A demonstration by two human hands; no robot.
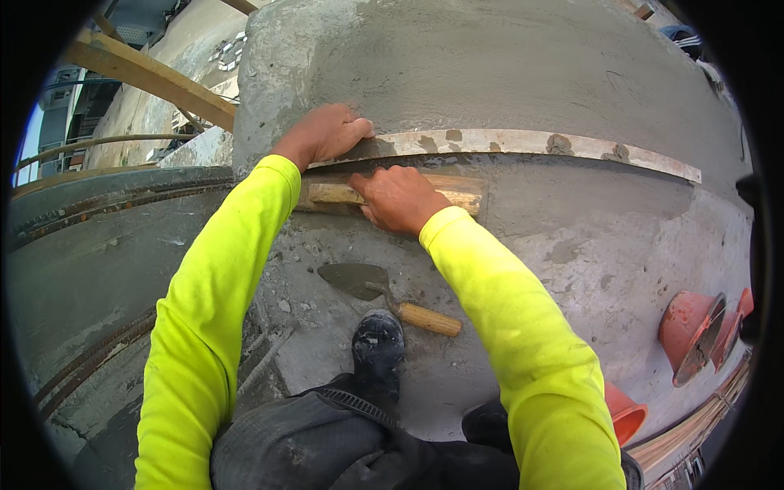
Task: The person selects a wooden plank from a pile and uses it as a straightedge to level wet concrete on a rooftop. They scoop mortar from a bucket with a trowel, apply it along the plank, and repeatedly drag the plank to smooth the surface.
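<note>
My left hand (pixel 329 135) is closed on the left end of a long, pale, mortar-spotted straightedge strip (pixel 523 142). The strip lies along the edge of a wet grey cement face (pixel 457 61). Just below it, my right hand (pixel 402 198) grips the handle of a wooden float (pixel 465 198), whose flat board rests on the cement beside the strip. Its fingers wrap the middle of the handle. Nearer to me, a pointed trowel (pixel 357 279) with a wooden handle (pixel 429 318) lies on the concrete, by the toe of my black boot (pixel 378 343).
Orange-red buckets (pixel 686 331) lie and stand at the right, near a bundle of thin wooden strips (pixel 694 420). At upper left, a timber beam (pixel 151 77) juts in above rusty reinforcing bars (pixel 122 202). Mortar crumbs (pixel 286 306) are scattered left of the trowel.
</note>
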